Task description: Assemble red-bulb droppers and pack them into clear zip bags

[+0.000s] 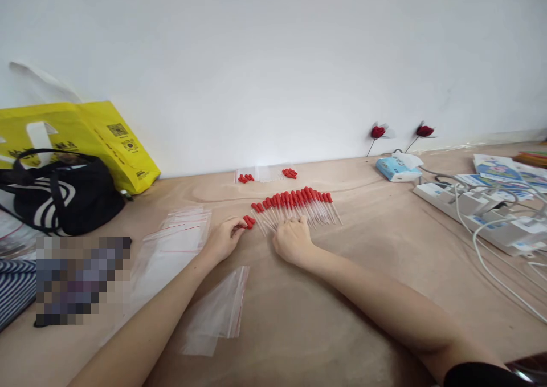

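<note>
A row of droppers (294, 200) with red bulbs and thin clear stems lies fanned out on the table, bulbs toward the wall. My right hand (294, 240) is over the lower ends of the stems, fingers curled onto them; its fingertips are partly hidden. Left of the row, my left hand (224, 240) is closed in a pinch at a few red bulbs (249, 221); what lies under its fingers is hidden. Beside my left forearm rest a stack of clear zip bags (182, 239) and a loose zip bag (220, 316).
By the wall lies a clear bag (265, 174) with red-bulbed pieces at both ends. A yellow bag (123, 147) and black bag (85, 193) stand left. Right are a tissue pack (395, 169), a power strip (470, 213) with cables, and two red artificial roses (378, 132).
</note>
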Action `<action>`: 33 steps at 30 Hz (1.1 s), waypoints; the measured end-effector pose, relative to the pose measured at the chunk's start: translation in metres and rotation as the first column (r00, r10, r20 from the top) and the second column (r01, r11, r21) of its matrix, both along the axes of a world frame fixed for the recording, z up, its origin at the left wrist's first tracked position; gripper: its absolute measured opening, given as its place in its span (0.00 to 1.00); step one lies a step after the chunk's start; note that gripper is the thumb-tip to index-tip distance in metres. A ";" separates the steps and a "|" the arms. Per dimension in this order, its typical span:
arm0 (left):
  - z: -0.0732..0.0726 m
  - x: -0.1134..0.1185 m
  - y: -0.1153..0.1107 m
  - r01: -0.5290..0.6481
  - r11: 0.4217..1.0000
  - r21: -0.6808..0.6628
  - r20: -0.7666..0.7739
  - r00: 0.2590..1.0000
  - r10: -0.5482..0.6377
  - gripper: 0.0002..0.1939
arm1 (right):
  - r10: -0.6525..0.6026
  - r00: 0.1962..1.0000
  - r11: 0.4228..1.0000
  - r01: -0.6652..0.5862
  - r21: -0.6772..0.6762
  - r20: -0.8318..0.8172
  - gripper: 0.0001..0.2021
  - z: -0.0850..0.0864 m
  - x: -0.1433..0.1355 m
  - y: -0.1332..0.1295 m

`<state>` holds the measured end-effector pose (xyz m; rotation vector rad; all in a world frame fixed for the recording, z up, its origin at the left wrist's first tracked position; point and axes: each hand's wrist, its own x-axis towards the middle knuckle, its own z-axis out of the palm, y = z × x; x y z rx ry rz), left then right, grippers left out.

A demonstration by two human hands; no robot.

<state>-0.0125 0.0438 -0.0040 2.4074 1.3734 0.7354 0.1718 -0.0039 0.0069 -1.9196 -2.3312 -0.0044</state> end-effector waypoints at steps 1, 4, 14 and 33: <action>-0.001 0.001 0.000 0.003 1.000 0.007 0.001 1.000 -0.003 0.06 | 0.007 1.000 1.000 -0.007 0.030 -0.002 0.11 -0.002 0.006 -0.004; -0.003 0.002 0.000 -0.033 0.999 0.022 0.005 0.999 0.033 0.05 | 0.041 0.999 0.990 -0.037 0.136 -0.030 0.11 -0.011 0.029 -0.015; 0.015 -0.010 0.004 -0.227 0.953 0.202 -0.006 0.972 0.233 0.14 | 0.339 0.883 0.903 -0.208 0.376 -0.325 0.12 -0.040 0.087 -0.032; -0.007 0.043 -0.057 0.136 0.969 0.206 -0.002 0.990 -0.138 0.07 | 0.453 0.842 0.855 -0.317 0.410 -0.294 0.10 -0.035 0.070 -0.043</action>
